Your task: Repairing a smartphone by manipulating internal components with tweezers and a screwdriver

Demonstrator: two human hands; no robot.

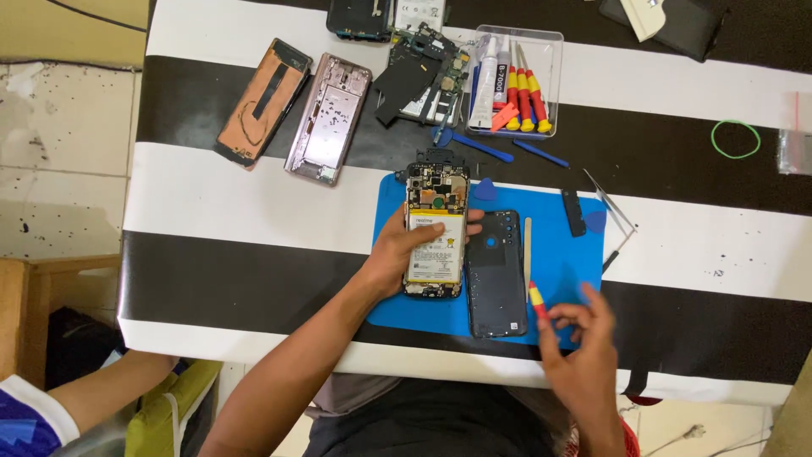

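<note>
An opened phone (436, 228) with its circuit board and white battery showing lies on a blue work mat (558, 254). My left hand (397, 254) grips this phone from its left side, thumb and fingers around its middle. Right beside it lies the phone's dark back cover (495, 275), inner face up. My right hand (584, 343) hovers over the mat's lower right corner, holding a small red and yellow screwdriver (536, 298) in its fingertips.
A striped black and white table (254, 211) holds two more disassembled phones (296, 106), loose phone parts, and a clear tray (518, 80) with screwdrivers and a glue tube. Blue pry tools, tweezers (611, 203) and a green rubber band (735, 139) lie nearby. Another person's arm (93, 389) is at lower left.
</note>
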